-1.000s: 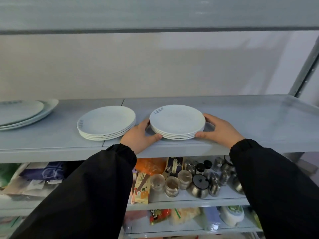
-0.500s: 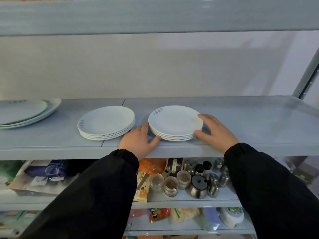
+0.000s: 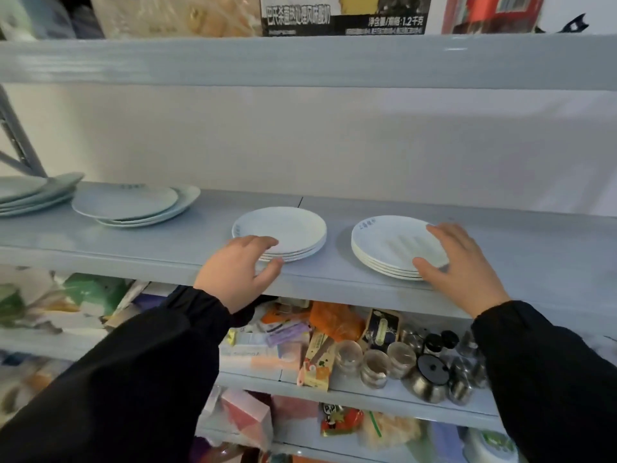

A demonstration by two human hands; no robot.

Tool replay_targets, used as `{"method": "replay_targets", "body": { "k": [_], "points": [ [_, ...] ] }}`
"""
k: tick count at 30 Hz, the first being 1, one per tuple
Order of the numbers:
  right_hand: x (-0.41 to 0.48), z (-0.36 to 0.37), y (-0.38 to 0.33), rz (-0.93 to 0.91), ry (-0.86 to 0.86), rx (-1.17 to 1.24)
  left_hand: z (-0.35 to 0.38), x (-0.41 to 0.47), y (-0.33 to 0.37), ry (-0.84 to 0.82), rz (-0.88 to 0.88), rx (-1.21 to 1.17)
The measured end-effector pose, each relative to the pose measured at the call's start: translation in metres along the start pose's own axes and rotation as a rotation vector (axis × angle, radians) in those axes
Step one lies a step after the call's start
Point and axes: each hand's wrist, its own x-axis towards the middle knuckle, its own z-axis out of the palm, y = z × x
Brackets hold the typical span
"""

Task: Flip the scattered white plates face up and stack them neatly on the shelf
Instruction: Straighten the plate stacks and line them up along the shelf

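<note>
Nearest are two black sleeves reaching up to the long pale grey metal shelf point(image 3: 500, 259). The left hand point(image 3: 238, 274) is at about 9 o'clock. Its fingers curl over the near edge of the left pile of round white plates point(image 3: 279, 233), thumb under the rim, so it grips that pile, likely to nudge it straight. The right hand point(image 3: 462, 262) is at 3 o'clock. It is spread wide, with fingers on top of the right pile of round white plates point(image 3: 394, 243) and thumb against its near edge, likely to keep it steady. Both piles sit face up near the front of the shelf.

Farther off, at 10 o'clock, lie bigger pale green plates point(image 3: 130, 203).

Half a second ago both hands hugged the right pile. Now the left hand has moved over to the left pile.
</note>
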Motion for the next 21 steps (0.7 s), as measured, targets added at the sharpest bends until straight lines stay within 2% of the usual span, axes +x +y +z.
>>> {"method": "replay_targets", "body": {
  "k": [9,21],
  "points": [
    [0.012,0.04,-0.151,-0.223,-0.096,0.025,-0.067,-0.064,-0.102,0.02,-0.129,0.168],
    [0.052,0.123,-0.295,-0.453,-0.273,0.118,-0.106,-0.109,-0.206,0.053,-0.372,0.247]
  ]
}}
